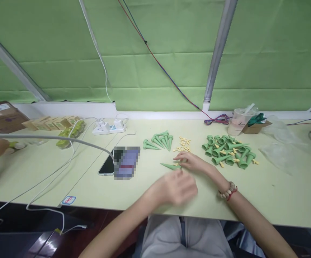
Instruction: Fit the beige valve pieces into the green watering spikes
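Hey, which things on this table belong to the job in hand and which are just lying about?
Likely the job:
- green spike by the right hand
- other green spikes
- small yellow fittings

Seemingly lying about:
- phone
- power strip
- plastic cup
- wire coil

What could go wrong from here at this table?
The right hand is close to the loose yellow pieces; brushing them could scatter some. Other yellow pieces lie among the green cones and might be overlooked. The drink cup stands beside the coiled wires, so a tug there could tip it.
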Demonstrator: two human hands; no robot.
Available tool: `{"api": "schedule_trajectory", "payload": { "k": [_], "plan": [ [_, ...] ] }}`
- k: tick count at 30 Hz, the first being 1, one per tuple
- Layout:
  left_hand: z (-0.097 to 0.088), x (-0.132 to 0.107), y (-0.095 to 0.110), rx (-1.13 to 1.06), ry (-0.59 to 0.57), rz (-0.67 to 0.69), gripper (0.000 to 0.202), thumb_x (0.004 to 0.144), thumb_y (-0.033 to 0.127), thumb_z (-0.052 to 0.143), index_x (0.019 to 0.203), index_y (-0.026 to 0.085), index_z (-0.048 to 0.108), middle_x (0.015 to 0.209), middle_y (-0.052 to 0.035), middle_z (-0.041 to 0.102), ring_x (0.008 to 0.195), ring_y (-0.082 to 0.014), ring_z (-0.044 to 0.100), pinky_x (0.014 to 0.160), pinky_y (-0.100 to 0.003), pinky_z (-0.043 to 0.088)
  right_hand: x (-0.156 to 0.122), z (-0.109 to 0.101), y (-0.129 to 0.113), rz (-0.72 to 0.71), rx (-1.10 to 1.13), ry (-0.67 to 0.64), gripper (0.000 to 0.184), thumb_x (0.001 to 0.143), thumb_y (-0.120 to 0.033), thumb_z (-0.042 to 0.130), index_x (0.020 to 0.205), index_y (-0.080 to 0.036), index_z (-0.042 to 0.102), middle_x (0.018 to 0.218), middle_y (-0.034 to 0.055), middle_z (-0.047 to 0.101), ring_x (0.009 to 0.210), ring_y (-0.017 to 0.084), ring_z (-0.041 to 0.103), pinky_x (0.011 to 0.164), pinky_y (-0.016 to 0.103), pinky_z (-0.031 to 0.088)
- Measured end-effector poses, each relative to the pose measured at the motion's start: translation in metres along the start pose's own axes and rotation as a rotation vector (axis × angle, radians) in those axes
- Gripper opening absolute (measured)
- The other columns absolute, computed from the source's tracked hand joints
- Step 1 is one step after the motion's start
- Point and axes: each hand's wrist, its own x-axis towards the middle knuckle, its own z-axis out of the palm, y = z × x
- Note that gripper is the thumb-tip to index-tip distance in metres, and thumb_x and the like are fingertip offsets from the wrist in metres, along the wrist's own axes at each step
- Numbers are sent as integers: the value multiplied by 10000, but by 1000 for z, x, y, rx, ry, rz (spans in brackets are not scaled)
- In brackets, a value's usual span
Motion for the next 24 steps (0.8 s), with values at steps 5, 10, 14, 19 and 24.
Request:
{"api": "schedule_trajectory", "payload": {
  "k": [5, 10, 14, 19, 24],
  "plan": [
    [21, 23, -72, -627, -289, -397, 247, 709, 247, 587, 945, 185, 548, 926, -43, 532, 819, -168, 515, 705, -271, 420, -3, 14, 7, -8, -39, 40, 106, 783, -214, 603, 857, -198, 676, 942, 54, 635, 875, 173, 583, 756, 290, 456],
    [65, 7, -106, -794, -491, -519, 473, 479, 387, 780, 835, 185, 543, 826, 6, 483, 760, -150, 471, 648, -230, 362, -8, 12, 13, 206, -241, 181, 116, 808, -290, 591, 842, -209, 666, 818, 31, 627, 775, 155, 583, 649, 259, 427],
    [84, -4, -92, -806, -416, -544, 354, 596, 407, 717, 812, 200, 528, 733, 35, 463, 655, -126, 437, 582, -229, 331, -10, 8, 18, 273, -242, 229, 134, 820, -298, 574, 867, -220, 673, 832, 32, 627, 779, 158, 582, 648, 262, 435],
    [76, -1, -82, -663, -232, -542, 492, 675, 268, 667, 1121, 260, 458, 978, -15, 503, 844, -175, 510, 713, -270, 392, -12, 9, 21, 67, -124, 166, 272, 886, -148, 422, 981, -239, 661, 923, 42, 627, 904, 153, 568, 796, 280, 453],
    [71, -3, -85, -583, -332, -519, 434, 733, 305, 617, 1150, 252, 511, 1052, -53, 506, 862, -206, 564, 736, -297, 420, -11, 10, 28, 156, -226, 335, 309, 879, -165, 414, 1128, -228, 586, 1076, 78, 600, 1015, 207, 532, 874, 373, 434]
  ]
}}
